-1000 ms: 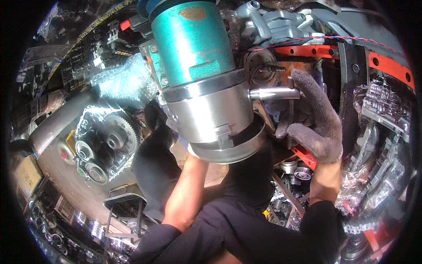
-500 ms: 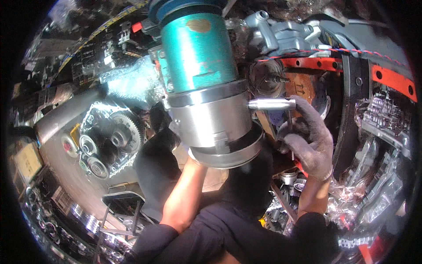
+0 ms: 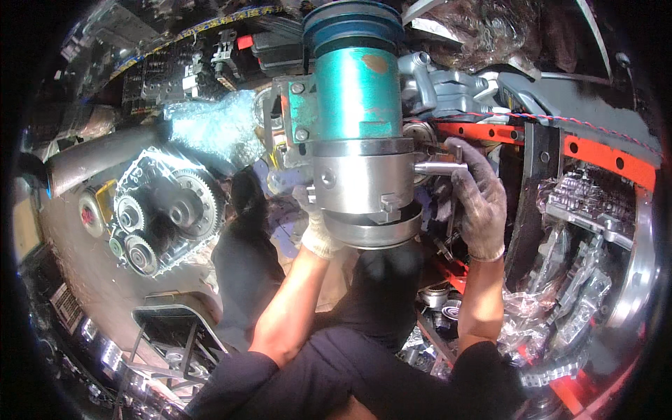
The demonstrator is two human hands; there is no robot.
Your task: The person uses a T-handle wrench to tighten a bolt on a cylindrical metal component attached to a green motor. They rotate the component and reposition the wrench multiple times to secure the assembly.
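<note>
- Centrally, a heavy machine unit point(image 3: 360, 133) fills the upper middle of the view: a teal cylinder body with a blue pulley on top and a wide bare-metal chuck point(image 3: 364, 192) below.
- Left hand point(image 3: 318, 227), in a pale glove, is pressed under the chuck's lower left edge; its fingers curl against the metal, though most are hidden behind the chuck.
- Right hand point(image 3: 479, 203), in a dirty grey glove, sits just right of the chuck; its fingers are closed around a steel handle point(image 3: 437, 168) that sticks out sideways from the chuck.
- Left of the unit lies a lump wrapped in clear bubble plastic point(image 3: 213, 126), pale blue-white, touching the unit's bracket.
- Further left and lower than the unit sits an open gear housing point(image 3: 164, 210) holding several toothed wheels, one large and three small.
- A grey pipe point(image 3: 98, 157) lies above that housing, slanting out to the left.
- Right of the unit runs an orange bar point(image 3: 595, 150) with bolt holes, crossed by a black upright strip.
- Below the bar, well right of the unit, are clear plastic bags point(image 3: 567, 280) with metal parts inside; their kind is too small to tell.
- Behind the unit, at upper left, stand shelves of dark small parts point(image 3: 168, 70), edged with a yellow and black striped strip.
</note>
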